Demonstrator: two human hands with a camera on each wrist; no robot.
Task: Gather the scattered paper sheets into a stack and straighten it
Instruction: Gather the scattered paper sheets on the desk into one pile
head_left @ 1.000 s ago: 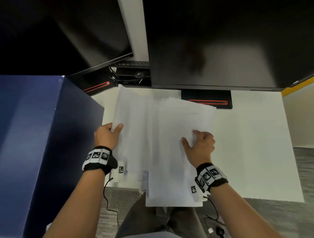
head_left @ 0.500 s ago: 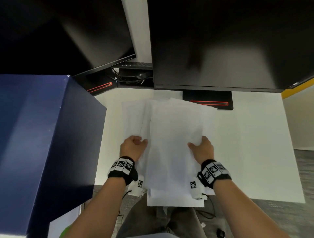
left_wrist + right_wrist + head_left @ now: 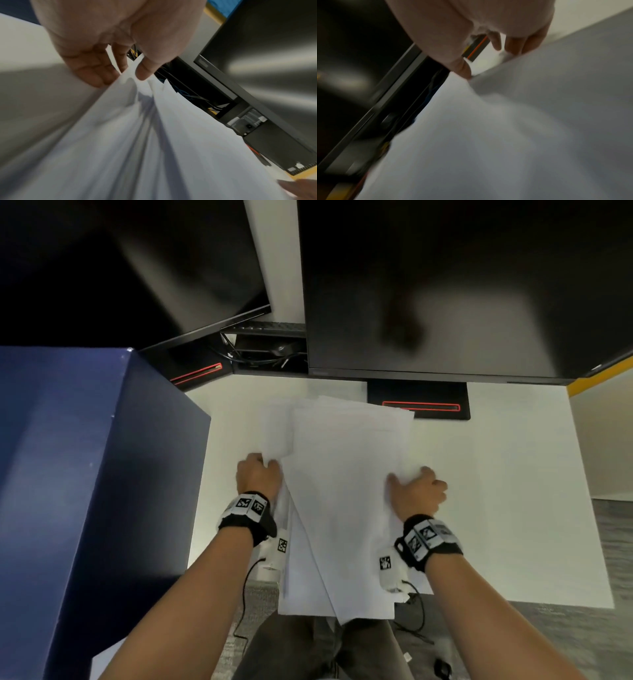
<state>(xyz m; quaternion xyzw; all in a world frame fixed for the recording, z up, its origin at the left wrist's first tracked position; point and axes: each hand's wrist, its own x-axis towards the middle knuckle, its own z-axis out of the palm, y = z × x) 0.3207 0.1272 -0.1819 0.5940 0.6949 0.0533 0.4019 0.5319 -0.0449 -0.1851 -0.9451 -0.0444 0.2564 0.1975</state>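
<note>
Several white paper sheets [image 3: 342, 491] lie overlapped in a rough stack on the white desk [image 3: 513, 491], their near ends hanging past the front edge. My left hand [image 3: 260, 477] pinches the left edge of the sheets [image 3: 120, 121] between thumb and fingers [image 3: 96, 73]. My right hand [image 3: 416, 489] grips the right edge of the sheets [image 3: 505, 128], thumb on top and fingers [image 3: 513, 46] curled under. The edges are uneven, with one sheet jutting out at the far left and others fanned at the near end.
A dark blue box or partition [image 3: 85, 491] stands close on the left. Two black monitors [image 3: 462, 285] hang over the back of the desk, their stand bases [image 3: 418, 405] just beyond the sheets. Cables [image 3: 260, 350] lie between them. Bare desk lies to the right.
Both hands have pushed inward, the left one far to the right, and the spread sheets have closed into a narrower pile. Both hands now grip its side edges.
</note>
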